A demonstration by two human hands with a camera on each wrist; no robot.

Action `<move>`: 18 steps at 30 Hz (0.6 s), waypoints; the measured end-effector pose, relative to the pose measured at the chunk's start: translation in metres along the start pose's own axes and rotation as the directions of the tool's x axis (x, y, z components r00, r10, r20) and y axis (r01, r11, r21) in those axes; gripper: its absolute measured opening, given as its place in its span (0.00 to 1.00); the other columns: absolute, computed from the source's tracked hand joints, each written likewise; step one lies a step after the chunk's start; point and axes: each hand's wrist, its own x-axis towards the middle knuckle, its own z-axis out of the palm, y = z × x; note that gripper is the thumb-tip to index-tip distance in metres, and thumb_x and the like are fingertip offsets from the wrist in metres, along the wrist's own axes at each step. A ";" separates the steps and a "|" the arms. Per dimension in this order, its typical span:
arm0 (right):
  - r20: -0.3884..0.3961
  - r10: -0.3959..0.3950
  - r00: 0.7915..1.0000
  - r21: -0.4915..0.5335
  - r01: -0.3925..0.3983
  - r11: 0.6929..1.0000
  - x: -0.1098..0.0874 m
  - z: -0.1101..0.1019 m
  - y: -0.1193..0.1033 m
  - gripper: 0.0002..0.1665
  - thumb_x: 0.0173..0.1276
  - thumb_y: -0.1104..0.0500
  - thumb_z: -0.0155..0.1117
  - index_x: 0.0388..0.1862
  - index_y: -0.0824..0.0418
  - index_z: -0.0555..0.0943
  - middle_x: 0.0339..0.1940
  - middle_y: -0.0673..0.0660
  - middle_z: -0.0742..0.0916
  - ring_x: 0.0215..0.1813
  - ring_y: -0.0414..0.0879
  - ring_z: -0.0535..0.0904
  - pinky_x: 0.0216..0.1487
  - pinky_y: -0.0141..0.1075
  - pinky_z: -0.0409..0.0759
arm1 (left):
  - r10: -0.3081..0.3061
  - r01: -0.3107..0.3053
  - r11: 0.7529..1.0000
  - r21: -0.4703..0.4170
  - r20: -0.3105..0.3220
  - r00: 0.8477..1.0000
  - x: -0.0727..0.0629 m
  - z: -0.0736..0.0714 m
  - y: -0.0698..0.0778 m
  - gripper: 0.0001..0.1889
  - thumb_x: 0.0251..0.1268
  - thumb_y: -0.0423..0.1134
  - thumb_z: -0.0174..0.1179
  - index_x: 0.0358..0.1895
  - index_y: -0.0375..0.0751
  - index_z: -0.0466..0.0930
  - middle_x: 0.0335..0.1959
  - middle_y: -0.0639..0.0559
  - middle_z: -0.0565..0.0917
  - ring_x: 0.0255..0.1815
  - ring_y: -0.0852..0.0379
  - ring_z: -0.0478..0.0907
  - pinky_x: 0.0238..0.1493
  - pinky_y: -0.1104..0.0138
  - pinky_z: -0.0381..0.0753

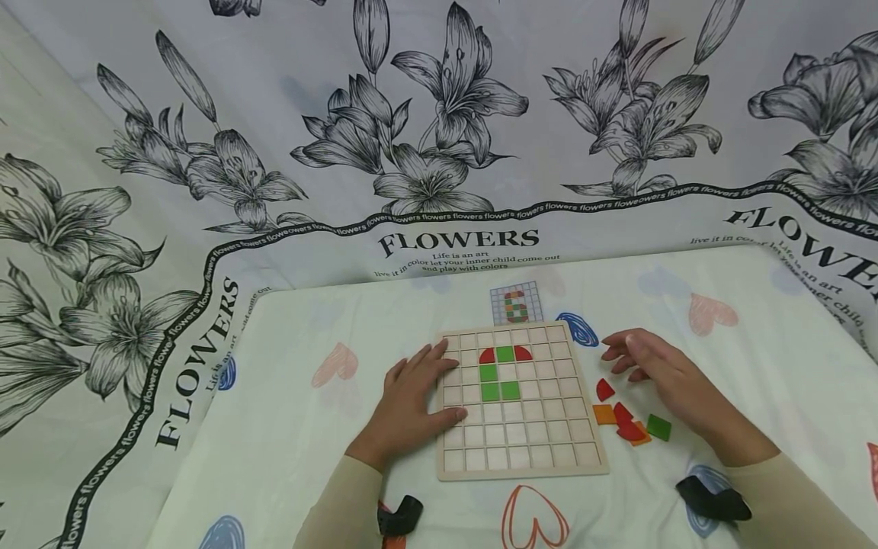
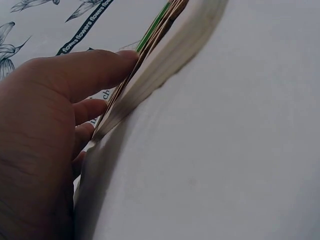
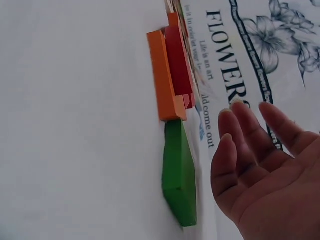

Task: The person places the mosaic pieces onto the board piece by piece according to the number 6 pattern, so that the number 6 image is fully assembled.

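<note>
A wooden grid board (image 1: 542, 435) lies flat on the cloth. Its upper rows hold several green squares (image 1: 490, 391) and two red quarter-round pieces (image 1: 523, 353). My left hand (image 1: 411, 396) rests on the board's left edge, thumb and fingertips over the rim and fingers loosely spread. To the right of the board, my right hand (image 1: 675, 389) hovers with relaxed fingers and nothing in them. Just below its fingertips are loose pieces: red quarter-rounds (image 1: 604, 390), orange squares (image 1: 604, 414) and a green square (image 1: 659, 427). Seen from the right wrist, the green block (image 3: 180, 175) stands nearest the palm.
Behind the board lies a small pattern card (image 1: 517, 303) showing a grid with coloured shapes. The tabletop cloth (image 1: 288, 427) has hearts printed on it, and a flower-printed sheet (image 1: 439, 168) rises behind. Black bands (image 1: 713, 499) sit at both wrists.
</note>
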 end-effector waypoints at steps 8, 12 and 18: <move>-0.007 0.051 0.999 -0.027 -0.051 0.998 -0.004 -0.006 0.010 0.21 0.92 0.58 0.45 0.68 0.69 0.79 0.57 0.63 0.88 0.52 0.49 0.85 0.51 0.31 0.83 | -0.012 0.012 1.000 0.011 0.010 1.000 0.000 0.001 0.000 0.38 0.69 0.65 0.68 0.79 0.59 0.73 0.89 0.65 0.55 0.88 0.59 0.46 0.83 0.46 0.40; 0.007 0.125 0.992 -0.084 -0.124 0.989 -0.005 -0.005 0.015 0.19 0.91 0.55 0.52 0.67 0.65 0.81 0.57 0.59 0.89 0.53 0.45 0.85 0.53 0.31 0.82 | -0.009 0.009 1.000 0.008 0.005 1.000 0.001 0.000 0.001 0.38 0.69 0.65 0.68 0.79 0.58 0.73 0.89 0.64 0.56 0.88 0.58 0.47 0.83 0.45 0.41; 0.035 0.186 0.982 -0.138 -0.179 0.974 -0.006 -0.004 0.020 0.18 0.83 0.56 0.68 0.65 0.60 0.85 0.55 0.54 0.90 0.51 0.45 0.84 0.51 0.31 0.82 | 0.003 -0.003 1.000 -0.005 -0.001 1.000 0.000 -0.001 0.000 0.38 0.68 0.64 0.69 0.79 0.57 0.74 0.89 0.61 0.57 0.88 0.57 0.49 0.82 0.45 0.41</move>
